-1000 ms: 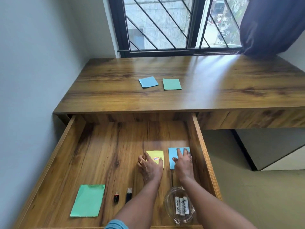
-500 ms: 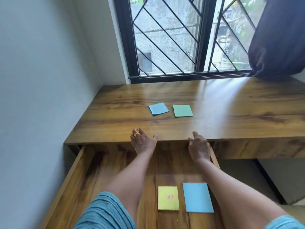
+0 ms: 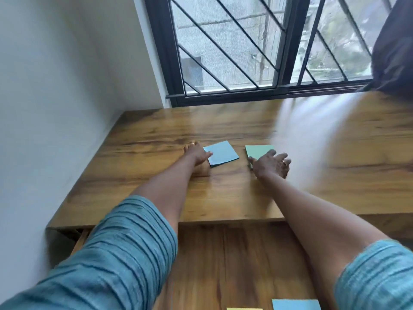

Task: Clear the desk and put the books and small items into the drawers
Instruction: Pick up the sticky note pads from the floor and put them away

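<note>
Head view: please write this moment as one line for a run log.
left hand: at blue pad, thumb on it | right hand: spread on green pad | both pads on desk | drawer: open

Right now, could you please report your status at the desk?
Left grip touching blue square paper pad. Right grip open, at green square paper pad. Nothing blocking.

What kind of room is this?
Probably a home study corner: a wooden desk with an open drawer, a barred window behind it, and a dark curtain.
</note>
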Tool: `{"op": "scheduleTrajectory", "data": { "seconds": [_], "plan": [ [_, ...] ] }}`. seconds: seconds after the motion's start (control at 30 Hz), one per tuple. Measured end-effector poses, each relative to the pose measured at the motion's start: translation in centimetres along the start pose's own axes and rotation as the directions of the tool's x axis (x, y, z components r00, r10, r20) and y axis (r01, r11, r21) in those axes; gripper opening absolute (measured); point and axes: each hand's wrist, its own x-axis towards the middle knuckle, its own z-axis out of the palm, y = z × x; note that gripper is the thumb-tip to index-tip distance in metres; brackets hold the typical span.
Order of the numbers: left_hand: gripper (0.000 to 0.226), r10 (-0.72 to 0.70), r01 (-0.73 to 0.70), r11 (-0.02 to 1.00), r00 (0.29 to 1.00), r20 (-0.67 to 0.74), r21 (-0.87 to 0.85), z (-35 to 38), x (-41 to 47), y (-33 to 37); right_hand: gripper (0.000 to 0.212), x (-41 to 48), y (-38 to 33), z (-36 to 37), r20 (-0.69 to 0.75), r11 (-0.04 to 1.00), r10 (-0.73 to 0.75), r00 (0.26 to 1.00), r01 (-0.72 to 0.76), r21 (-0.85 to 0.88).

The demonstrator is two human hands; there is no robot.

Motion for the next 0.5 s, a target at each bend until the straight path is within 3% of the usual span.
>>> {"op": "scheduleTrajectory", "data": {
  "seconds": [0.17, 0.3, 0.33, 0.4, 0.43, 0.5],
  "plan": [
    [0.091, 0.0, -0.012, 0.998, 0.983, 0.183, 0.063, -0.4, 2.6, 1.1, 0.091, 0.9, -0.5, 0.3, -0.05, 0.997, -0.032, 0.998, 0.029, -0.069],
    [0.082, 0.007, -0.02, 0.996, 0.989, 0.145, 0.088, -0.4, 3.4, 1.2, 0.107, 1.4, -0.7, -0.9, 0.018, 0.989, 0.134, 0.991, -0.135, 0.067],
    [0.084, -0.022, 0.011, 0.997, 0.987, 0.16, 0.072, -0.4, 3.7, 1.0, 0.101, 1.5, -0.6, -1.1, 0.03, 0.983, 0.164, 0.986, -0.166, 0.079],
    [0.085, -0.069, 0.074, 0.997, 0.979, 0.19, -0.018, -0.2, 3.8, 0.5, 0.067, 1.4, -0.1, -1.2, 0.001, 0.976, 0.187, 0.982, -0.186, 0.111],
    [0.081, -0.077, 0.094, 0.993, 0.977, 0.199, -0.075, -0.2, 3.7, 0.3, 0.05, 1.2, 0.1, -1.2, -0.02, 0.971, 0.195, 0.981, -0.19, 0.141],
    [0.067, -0.083, 0.112, 0.983, 0.978, 0.189, -0.148, -0.1, 3.4, -0.1, 0.035, 0.5, 0.6, -1.5, -0.047, 0.964, 0.199, 0.979, -0.186, 0.191]
  ]
}}
